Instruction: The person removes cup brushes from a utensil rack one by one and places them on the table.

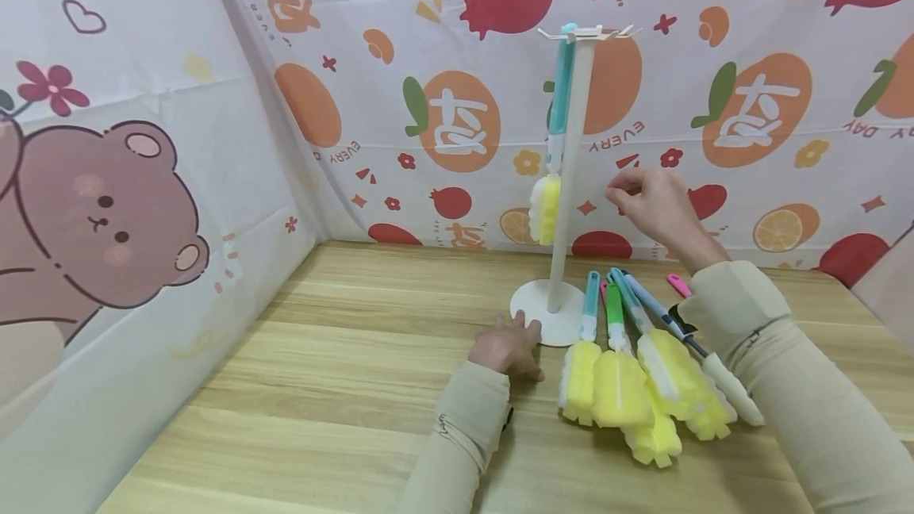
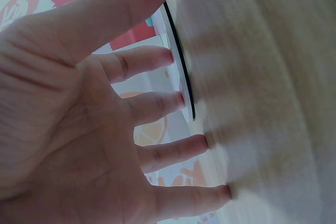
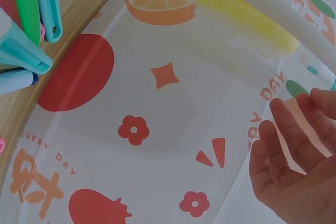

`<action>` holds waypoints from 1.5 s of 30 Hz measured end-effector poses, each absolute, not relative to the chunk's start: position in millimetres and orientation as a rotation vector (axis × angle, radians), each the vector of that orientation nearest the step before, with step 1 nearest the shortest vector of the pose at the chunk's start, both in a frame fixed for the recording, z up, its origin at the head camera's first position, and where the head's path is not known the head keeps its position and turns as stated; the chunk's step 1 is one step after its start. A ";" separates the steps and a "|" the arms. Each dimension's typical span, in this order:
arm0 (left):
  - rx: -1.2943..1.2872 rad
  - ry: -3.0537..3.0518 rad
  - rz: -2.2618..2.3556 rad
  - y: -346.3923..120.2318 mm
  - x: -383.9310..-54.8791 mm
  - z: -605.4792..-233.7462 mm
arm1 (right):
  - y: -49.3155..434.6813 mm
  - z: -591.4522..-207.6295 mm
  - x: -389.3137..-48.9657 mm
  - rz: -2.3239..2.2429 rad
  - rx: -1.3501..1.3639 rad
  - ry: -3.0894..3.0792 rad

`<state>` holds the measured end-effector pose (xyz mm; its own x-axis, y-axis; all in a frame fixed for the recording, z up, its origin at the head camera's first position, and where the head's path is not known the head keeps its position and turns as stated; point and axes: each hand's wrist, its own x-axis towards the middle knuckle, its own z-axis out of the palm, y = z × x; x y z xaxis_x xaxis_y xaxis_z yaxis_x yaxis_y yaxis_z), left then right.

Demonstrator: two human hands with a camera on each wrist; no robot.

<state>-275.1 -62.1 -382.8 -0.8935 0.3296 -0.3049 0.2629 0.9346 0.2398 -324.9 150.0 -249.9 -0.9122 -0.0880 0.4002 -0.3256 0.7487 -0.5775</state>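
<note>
A white stand (image 1: 574,173) with hooks at its top rises from a round base (image 1: 531,297). From one hook hangs a teal-handled sponge brush (image 1: 559,93), its yellow and white head downward. My left hand (image 1: 505,349) has its fingers spread on the table, some fingertips at the rim of the base; in the left wrist view the palm (image 2: 79,145) holds nothing. To the right of the pole my right hand (image 1: 660,209) is raised, apart from the stand. Its fingers bend loosely with nothing between them, as the right wrist view of the hand (image 3: 294,166) also shows.
Several yellow sponge brushes (image 1: 621,391) lie in an overlapping pile right of the base, with teal, green and blue handles. A slim white-headed brush (image 1: 734,391) lies beside them, under the right forearm. A pink handle end (image 1: 678,284) shows behind. Printed cloth (image 1: 343,205) hangs behind the table.
</note>
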 end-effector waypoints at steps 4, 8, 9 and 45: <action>0.435 2.757 0.276 -62.3 -274.0 -381.8 | 146.2 -247.9 -325.3 0.959 0.321 -2.593; 0.433 2.758 0.281 -62.5 -273.5 -381.6 | 142.2 -245.7 -326.4 0.979 0.317 -2.587; 0.430 2.757 0.282 -62.5 -273.5 -381.8 | 141.2 -245.2 -326.9 0.982 0.318 -2.584; 0.448 2.769 0.271 -62.4 -273.8 -384.0 | 114.1 -233.5 -349.1 1.310 0.168 -2.500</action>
